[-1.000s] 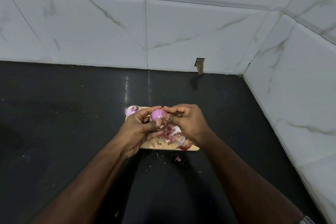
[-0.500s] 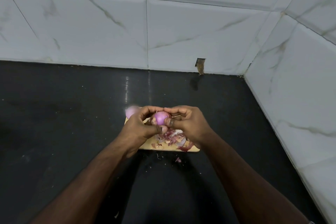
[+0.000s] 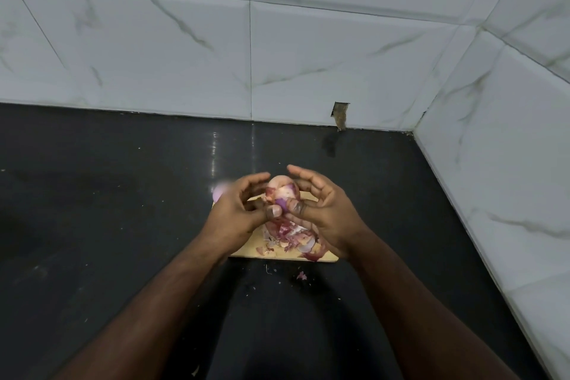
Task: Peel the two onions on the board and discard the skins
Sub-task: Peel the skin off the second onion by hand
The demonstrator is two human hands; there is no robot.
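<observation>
Onion turned, fingers now spread — skin half off.
Above the cutting board, left hand and right hand pinch the red onion; peeled onion behind — skins undiscarded.

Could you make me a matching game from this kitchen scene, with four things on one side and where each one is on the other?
Things:
1. onion in hand
2. second onion
3. pile of skins
4. stray skin scrap

Places:
A. on the black counter, in front of the board
B. heaped on the cutting board
C. gripped between both hands
D. behind the left hand, mostly hidden

Pairs: 1-C, 2-D, 3-B, 4-A
</observation>
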